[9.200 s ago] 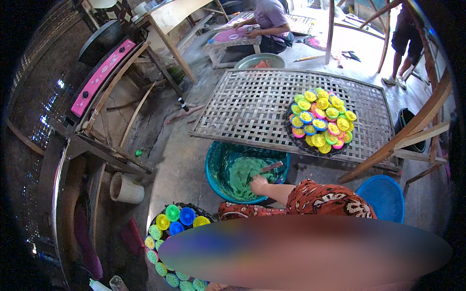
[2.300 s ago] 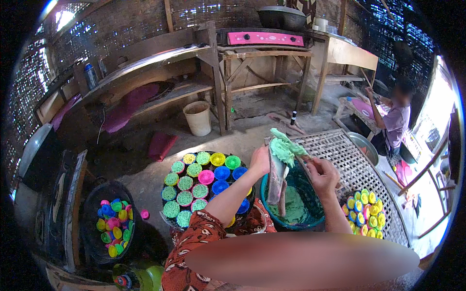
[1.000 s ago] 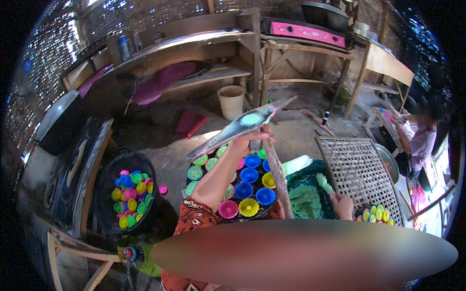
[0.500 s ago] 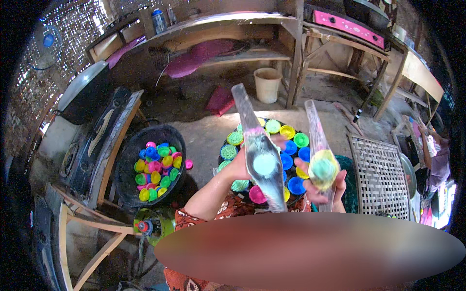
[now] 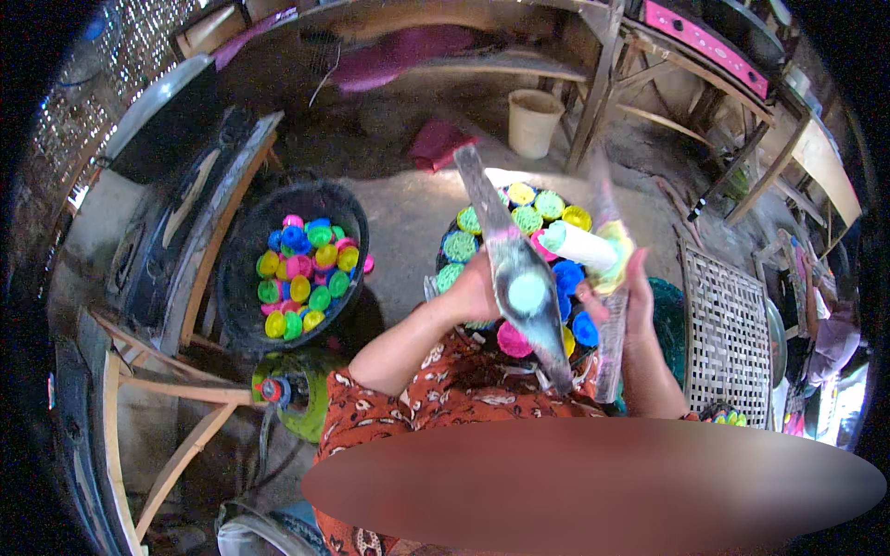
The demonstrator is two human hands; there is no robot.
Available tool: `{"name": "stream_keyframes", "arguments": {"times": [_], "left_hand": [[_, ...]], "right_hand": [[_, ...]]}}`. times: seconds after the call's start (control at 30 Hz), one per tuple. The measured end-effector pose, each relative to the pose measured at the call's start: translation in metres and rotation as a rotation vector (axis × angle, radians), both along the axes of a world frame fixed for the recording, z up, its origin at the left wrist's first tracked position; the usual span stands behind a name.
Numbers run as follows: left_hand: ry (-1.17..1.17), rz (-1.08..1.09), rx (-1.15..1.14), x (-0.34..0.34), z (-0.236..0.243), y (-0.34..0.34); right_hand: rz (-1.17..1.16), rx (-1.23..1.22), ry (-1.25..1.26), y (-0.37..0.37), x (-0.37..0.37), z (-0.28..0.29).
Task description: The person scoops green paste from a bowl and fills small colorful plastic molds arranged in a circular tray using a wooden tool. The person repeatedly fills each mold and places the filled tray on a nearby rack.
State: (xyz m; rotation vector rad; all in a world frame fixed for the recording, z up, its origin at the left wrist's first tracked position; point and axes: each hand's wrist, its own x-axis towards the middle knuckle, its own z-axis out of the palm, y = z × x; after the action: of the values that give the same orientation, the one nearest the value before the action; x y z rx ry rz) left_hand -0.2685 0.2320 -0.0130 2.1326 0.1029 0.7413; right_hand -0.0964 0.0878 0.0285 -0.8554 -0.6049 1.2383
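Note:
My left hand (image 5: pixel 475 285) is closed round a long, tapered wooden press half (image 5: pixel 502 236), held tilted, with a pale green round filling in the middle of its wide part. My right hand (image 5: pixel 640 292) grips a second wooden press half (image 5: pixel 609 352), nearly upright. From its yellowish middle a white cylinder (image 5: pixel 577 246) with a pale green end sticks out to the left. Beneath both hands are small coloured cups (image 5: pixel 575 218) in a round group. Several hold pale green, stringy dough (image 5: pixel 459 246); blue ones (image 5: pixel 567 276) show no dough. The press halves hide part of the cups.
On my left stands a black basin (image 5: pixel 243 324) of coloured cups, beside a green gas cylinder (image 5: pixel 311 403) and a stove on a wooden stand (image 5: pixel 232 250). A woven bamboo rack (image 5: pixel 728 334) is at right. A cream bucket (image 5: pixel 535 125) stands behind.
The right press half has turned, so its white cylinder now shows pointing left. The left press half has shifted slightly right and down. My view has tilted downward.

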Motion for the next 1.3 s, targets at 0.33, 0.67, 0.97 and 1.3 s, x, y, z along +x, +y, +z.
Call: {"name": "stream_keyframes", "arguments": {"times": [0.33,0.67,0.97,1.3], "left_hand": [[-0.057,0.232,0.512,0.007,0.021,0.01],[-0.146,0.131,0.526,0.028,0.023,-0.002],[-0.12,-0.021,0.05,0.009,0.031,0.008],[-0.809,-0.919,-0.797,0.011,0.068,0.035]], "right_hand": [[-0.16,0.333,-1.647,-0.022,-0.001,0.042],[-0.128,0.345,-1.74,-0.035,-0.009,0.032],[0.61,-0.213,-0.38,-0.051,0.025,0.0],[0.832,-0.42,-0.182,-0.07,0.025,0.023]]}}
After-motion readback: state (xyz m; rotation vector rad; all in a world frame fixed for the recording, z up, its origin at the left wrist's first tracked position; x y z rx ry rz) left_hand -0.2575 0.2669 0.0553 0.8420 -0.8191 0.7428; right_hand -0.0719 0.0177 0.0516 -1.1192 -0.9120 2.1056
